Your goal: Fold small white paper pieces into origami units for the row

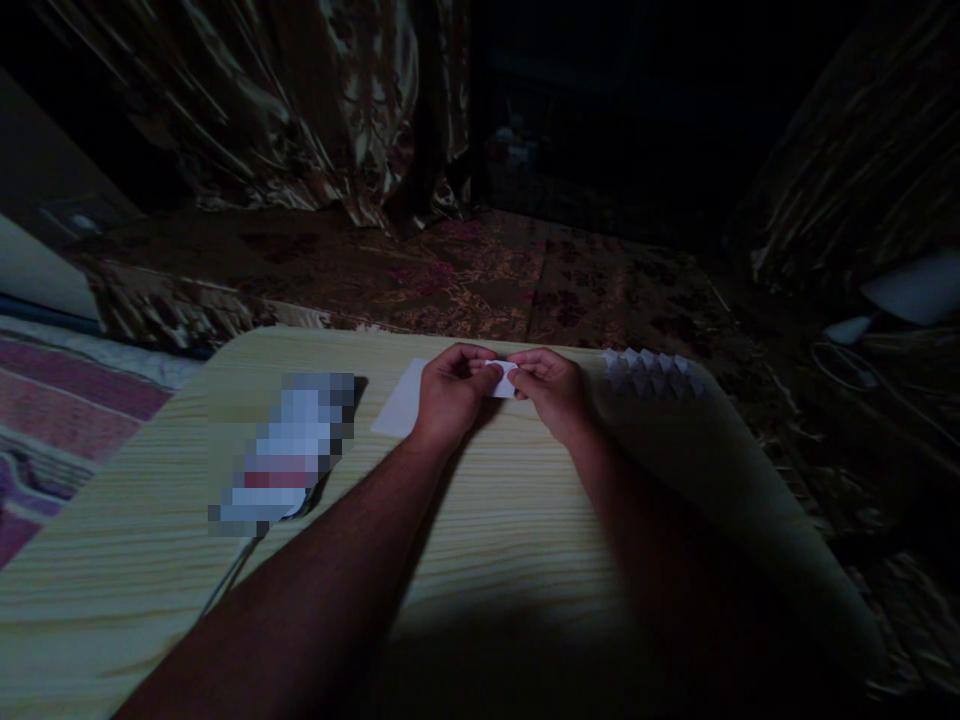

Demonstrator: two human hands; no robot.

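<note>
A small piece of white paper [504, 383] is pinched between both hands above the far part of the wooden table. My left hand [451, 392] grips its left side with thumb and fingers, and my right hand [550, 388] grips its right side. Some of the paper is hidden behind the fingers. Just left of my left hand lies a flat white sheet [399, 400], partly covered by that hand. To the right of my right hand, several small folded white paper pieces [651, 372] stand in rows near the table's far edge.
On the left of the wooden table [517, 520] lies a blurred-out phone-like device [289, 440] with a cable [225, 578] running toward me. A patterned cloth-covered ledge [450, 275] and curtains [360, 100] are behind. A white cable [840, 365] lies off to the right.
</note>
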